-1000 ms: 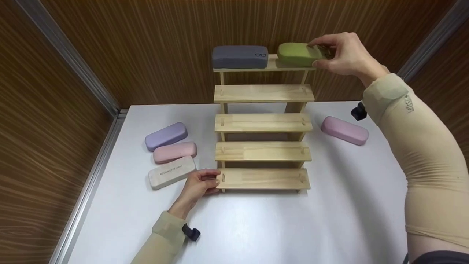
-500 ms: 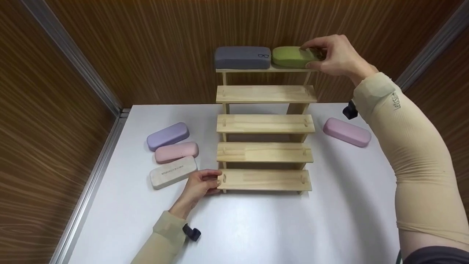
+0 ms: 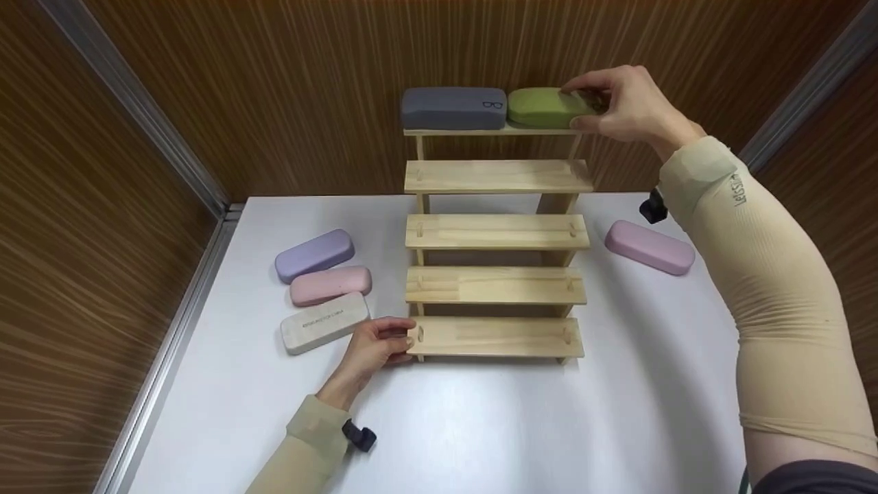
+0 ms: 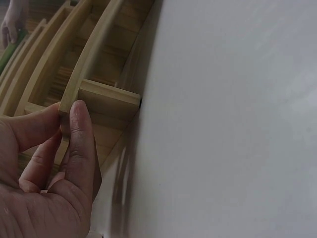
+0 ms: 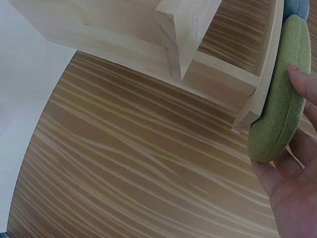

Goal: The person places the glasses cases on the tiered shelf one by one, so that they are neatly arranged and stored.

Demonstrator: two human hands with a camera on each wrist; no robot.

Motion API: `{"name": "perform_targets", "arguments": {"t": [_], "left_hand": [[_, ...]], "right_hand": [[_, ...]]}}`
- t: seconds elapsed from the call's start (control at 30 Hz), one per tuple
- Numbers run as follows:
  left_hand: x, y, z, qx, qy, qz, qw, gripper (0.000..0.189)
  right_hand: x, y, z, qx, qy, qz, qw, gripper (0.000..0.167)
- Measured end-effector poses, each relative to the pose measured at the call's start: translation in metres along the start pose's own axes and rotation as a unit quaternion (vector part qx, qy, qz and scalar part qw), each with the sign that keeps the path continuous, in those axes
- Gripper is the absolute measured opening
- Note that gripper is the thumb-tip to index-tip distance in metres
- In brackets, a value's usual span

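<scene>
On the top step of a tiered wooden shelf (image 3: pixel 497 232) lie two glasses cases side by side. The blue-grey glasses case (image 3: pixel 453 108) is at the left, the green glasses case (image 3: pixel 545 108) at the right. My right hand (image 3: pixel 627 106) grips the green case by its right end, thumb in front and fingers over the top; in the right wrist view the case (image 5: pixel 281 94) lies along the top board. Down at the lowest step, my left hand (image 3: pixel 370 350) pinches the left end of the board, and the left wrist view shows thumb and fingers (image 4: pixel 81 134) on that end.
Left of the shelf, a purple case (image 3: pixel 315 255), a pink case (image 3: pixel 330 285) and a whitish case (image 3: pixel 325 323) lie close together on the white table (image 3: pixel 494 432). A mauve-pink case (image 3: pixel 649 247) lies to the right. A wood-grained wall (image 3: pixel 309 89) stands behind.
My right hand has slid the green case left along the top step, up against the blue-grey case. My left hand keeps its pinch on the lowest board.
</scene>
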State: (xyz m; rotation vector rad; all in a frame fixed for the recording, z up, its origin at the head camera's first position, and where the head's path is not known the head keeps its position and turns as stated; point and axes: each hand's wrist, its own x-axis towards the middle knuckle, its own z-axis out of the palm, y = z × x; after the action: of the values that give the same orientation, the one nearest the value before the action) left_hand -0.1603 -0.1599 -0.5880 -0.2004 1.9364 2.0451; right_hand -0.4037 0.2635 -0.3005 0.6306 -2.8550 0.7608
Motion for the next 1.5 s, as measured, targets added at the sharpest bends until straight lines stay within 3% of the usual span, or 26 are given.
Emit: {"name": "perform_targets", "arguments": {"t": [0.43,0.93,1.2,1.5], "left_hand": [[-0.001,0.001,0.002,-0.004,-0.005,0.002,1.0,0.04],[0.001,0.0,-0.001,-0.011,-0.006,0.009,0.9999,0.04],[0.003,0.001,-0.001,-0.009,-0.004,0.009,0.9999,0.04],[0.003,0.001,-0.001,-0.004,-0.003,0.01,0.9999,0.039]], "right_hand": [[-0.005,0.0,-0.002,-0.002,0.004,0.005,1.0,0.057],[-0.019,0.004,-0.007,0.004,0.056,-0.048,0.9973,0.052],[-0.034,0.018,-0.01,0.038,0.084,-0.032,0.9952,0.054],[-0.061,0.035,-0.013,0.052,0.088,0.005,0.9948,0.056]]}}
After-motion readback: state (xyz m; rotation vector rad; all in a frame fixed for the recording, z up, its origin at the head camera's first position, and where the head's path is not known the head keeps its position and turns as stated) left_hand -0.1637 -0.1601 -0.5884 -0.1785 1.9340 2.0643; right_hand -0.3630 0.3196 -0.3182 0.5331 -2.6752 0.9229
